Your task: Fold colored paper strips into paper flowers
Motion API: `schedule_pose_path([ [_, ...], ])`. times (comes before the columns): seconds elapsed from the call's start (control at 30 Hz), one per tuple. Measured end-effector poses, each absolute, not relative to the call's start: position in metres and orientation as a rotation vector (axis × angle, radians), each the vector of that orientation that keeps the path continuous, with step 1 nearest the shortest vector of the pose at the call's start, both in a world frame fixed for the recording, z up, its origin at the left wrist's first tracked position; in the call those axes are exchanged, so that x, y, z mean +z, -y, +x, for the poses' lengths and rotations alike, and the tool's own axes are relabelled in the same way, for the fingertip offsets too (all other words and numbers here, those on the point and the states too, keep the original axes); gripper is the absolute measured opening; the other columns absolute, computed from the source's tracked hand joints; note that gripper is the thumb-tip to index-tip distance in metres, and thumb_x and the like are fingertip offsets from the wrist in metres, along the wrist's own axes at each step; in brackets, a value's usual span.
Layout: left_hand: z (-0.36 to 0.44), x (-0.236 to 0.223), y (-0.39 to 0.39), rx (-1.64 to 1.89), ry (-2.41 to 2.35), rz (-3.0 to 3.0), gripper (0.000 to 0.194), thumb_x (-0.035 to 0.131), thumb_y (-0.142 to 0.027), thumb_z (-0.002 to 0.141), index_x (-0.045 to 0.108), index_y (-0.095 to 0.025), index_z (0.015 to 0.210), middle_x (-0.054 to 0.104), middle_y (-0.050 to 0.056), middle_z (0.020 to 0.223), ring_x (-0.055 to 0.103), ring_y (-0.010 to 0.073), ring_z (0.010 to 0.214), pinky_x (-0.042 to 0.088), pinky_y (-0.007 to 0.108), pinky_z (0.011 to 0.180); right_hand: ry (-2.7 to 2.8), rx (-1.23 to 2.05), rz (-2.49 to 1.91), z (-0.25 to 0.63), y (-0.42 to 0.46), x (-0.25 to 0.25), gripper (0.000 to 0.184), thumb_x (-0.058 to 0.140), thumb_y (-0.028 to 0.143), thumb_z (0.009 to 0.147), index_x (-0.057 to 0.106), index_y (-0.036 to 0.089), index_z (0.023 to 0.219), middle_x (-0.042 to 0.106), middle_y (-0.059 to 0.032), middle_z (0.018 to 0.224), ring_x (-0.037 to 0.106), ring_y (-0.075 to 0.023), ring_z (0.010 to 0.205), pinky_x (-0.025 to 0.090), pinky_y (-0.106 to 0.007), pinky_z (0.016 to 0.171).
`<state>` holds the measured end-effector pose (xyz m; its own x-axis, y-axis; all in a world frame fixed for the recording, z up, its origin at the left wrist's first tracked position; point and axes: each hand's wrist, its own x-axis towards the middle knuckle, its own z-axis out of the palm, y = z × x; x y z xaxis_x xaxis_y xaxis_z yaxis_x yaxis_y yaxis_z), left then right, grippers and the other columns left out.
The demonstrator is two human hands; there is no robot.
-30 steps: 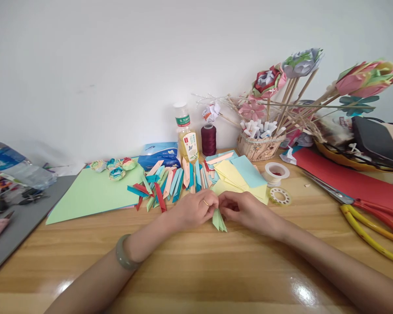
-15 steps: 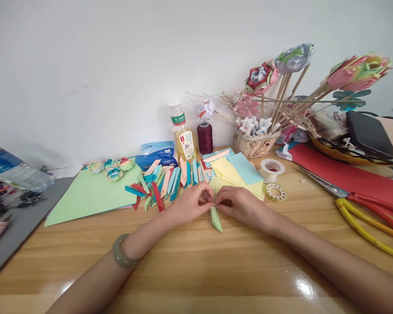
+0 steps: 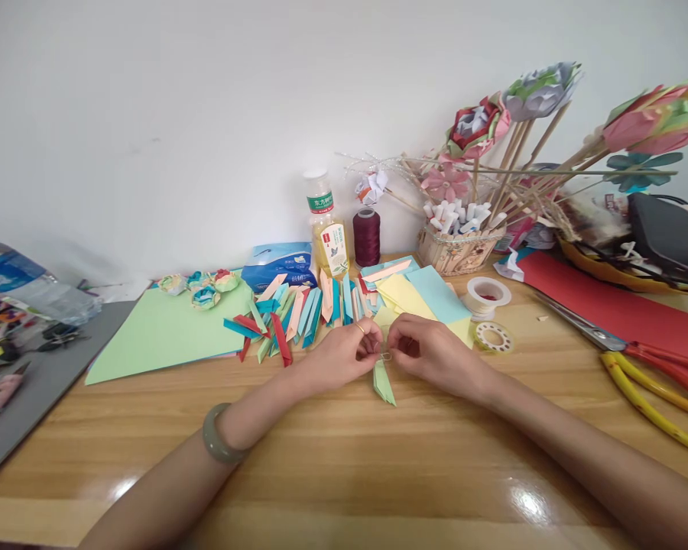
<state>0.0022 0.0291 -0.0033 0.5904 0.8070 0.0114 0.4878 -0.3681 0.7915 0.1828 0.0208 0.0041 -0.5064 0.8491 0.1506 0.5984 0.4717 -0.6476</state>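
Note:
Pinched fingertips of my left hand (image 3: 344, 353) and my right hand (image 3: 436, 355) face each other, a small gap apart. Between them a thin pale thread (image 3: 385, 357) forms a small loop at the middle of a stack of folded light green paper (image 3: 384, 383). Each hand seems to grip one end of this thread, though the fingers partly hide it. The lower half of the green paper points toward me and its layers fan out slightly. Its upper half lies between the hands, partly hidden. Yellow paper sheets (image 3: 404, 296) lie just behind.
Folded coloured paper strips (image 3: 295, 313) lie behind my left hand. A tape roll (image 3: 493, 337) and a white spool (image 3: 487, 296) sit beyond my right hand. Large scissors (image 3: 613, 347) lie at right. A bottle (image 3: 329, 244) and thread cone (image 3: 366, 238) stand along the wall.
My hands have drawn slightly apart, and the thread loop now shows between them. The green paper's lower end has fanned out a little. The view has shifted slightly.

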Motion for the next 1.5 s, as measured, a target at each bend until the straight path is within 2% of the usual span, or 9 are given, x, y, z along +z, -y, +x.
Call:
schedule_pose_path([
  [0.2, 0.001, -0.004, -0.03, 0.522, -1.016, 2.058, 0.012, 0.05, -0.016, 0.074, 0.046, -0.021, 0.083, 0.058, -0.001, 0.076, 0.061, 0.0129, 0.071, 0.049, 0.025, 0.066, 2.294, 0.827, -1.19, 0.184, -0.02, 0.009, 0.01, 0.049, 0.012, 0.072, 0.056, 0.017, 0.067, 0.053, -0.0008, 0.071, 0.047, -0.0122, 0.061, 0.036, -0.025, 0.058],
  [0.3, 0.001, -0.004, -0.029, 0.526, -1.022, 2.059, 0.011, 0.052, -0.016, 0.073, 0.047, -0.021, 0.083, 0.059, 0.0, 0.078, 0.061, 0.0139, 0.074, 0.049, 0.027, 0.068, 2.262, 0.968, -1.228, 0.187, -0.02, 0.014, 0.008, 0.048, 0.015, 0.074, 0.054, 0.017, 0.069, 0.052, 0.0006, 0.065, 0.047, -0.0114, 0.057, 0.035, -0.023, 0.052],
  [0.43, 0.0, -0.003, -0.028, 0.547, -1.037, 2.01, 0.011, 0.054, -0.017, 0.072, 0.049, -0.02, 0.08, 0.061, -0.001, 0.078, 0.061, 0.0145, 0.075, 0.049, 0.027, 0.07, 2.234, 1.271, -1.2, 0.189, -0.022, 0.013, 0.015, 0.041, 0.027, 0.082, 0.051, 0.017, 0.076, 0.058, 0.0005, 0.066, 0.055, -0.0105, 0.055, 0.04, -0.02, 0.047],
  [0.57, -0.002, -0.002, -0.032, 0.573, -1.026, 1.903, 0.009, 0.059, -0.016, 0.071, 0.051, -0.019, 0.075, 0.061, -0.002, 0.072, 0.061, 0.0118, 0.069, 0.049, 0.024, 0.068, 2.239, 1.396, -1.191, 0.192, -0.023, 0.01, 0.014, 0.04, 0.025, 0.082, 0.051, 0.016, 0.082, 0.059, 0.0, 0.067, 0.057, -0.0108, 0.055, 0.044, -0.02, 0.048],
  [0.67, -0.006, -0.002, -0.037, 0.593, -1.018, 1.845, 0.012, 0.062, -0.017, 0.069, 0.051, -0.017, 0.073, 0.06, -0.002, 0.073, 0.06, 0.011, 0.069, 0.049, 0.023, 0.067, 2.267, 1.329, -1.225, 0.194, -0.02, 0.014, 0.017, 0.041, 0.016, 0.078, 0.057, 0.017, 0.083, 0.055, 0.0012, 0.061, 0.053, -0.0113, 0.054, 0.04, -0.021, 0.049],
  [0.8, -0.009, 0.0, -0.039, 0.579, -1.015, 1.818, 0.012, 0.062, -0.016, 0.068, 0.051, -0.016, 0.07, 0.059, -0.001, 0.07, 0.059, 0.0107, 0.066, 0.049, 0.023, 0.064, 2.421, 1.05, -1.223, 0.192, -0.016, 0.023, 0.025, 0.039, 0.007, 0.074, 0.061, 0.019, 0.076, 0.059, 0.0, 0.066, 0.053, -0.013, 0.059, 0.037, -0.023, 0.056],
  [1.1, -0.006, -0.002, -0.037, 0.596, -1.143, 1.898, 0.015, 0.063, -0.016, 0.066, 0.048, -0.016, 0.063, 0.055, -0.003, 0.063, 0.053, 0.0097, 0.059, 0.043, 0.022, 0.056, 2.595, 0.79, -1.24, 0.19, -0.011, 0.022, 0.024, 0.039, 0.007, 0.079, 0.055, 0.019, 0.065, 0.063, -0.0018, 0.066, 0.055, -0.0142, 0.058, 0.035, -0.024, 0.055],
  [1.27, -0.003, -0.003, -0.032, 0.622, -1.22, 1.983, 0.015, 0.054, -0.009, 0.066, 0.045, -0.017, 0.057, 0.055, -0.003, 0.061, 0.056, 0.0113, 0.061, 0.042, 0.022, 0.058, 2.669, 0.764, -1.149, 0.191, -0.011, 0.021, 0.024, 0.037, 0.007, 0.081, 0.054, 0.019, 0.069, 0.064, -0.0023, 0.071, 0.056, -0.0142, 0.062, 0.036, -0.023, 0.057],
  [1.5, 0.004, -0.002, -0.026, 0.636, -1.311, 2.134, 0.022, 0.04, 0.002, 0.056, 0.044, -0.018, 0.05, 0.055, -0.001, 0.057, 0.051, 0.0134, 0.063, 0.037, 0.025, 0.059, 2.777, 0.725, -1.069, 0.193, -0.015, 0.023, 0.024, 0.038, 0.008, 0.081, 0.054, 0.019, 0.067, 0.06, -0.0012, 0.066, 0.053, -0.0144, 0.06, 0.035, -0.024, 0.056],
])
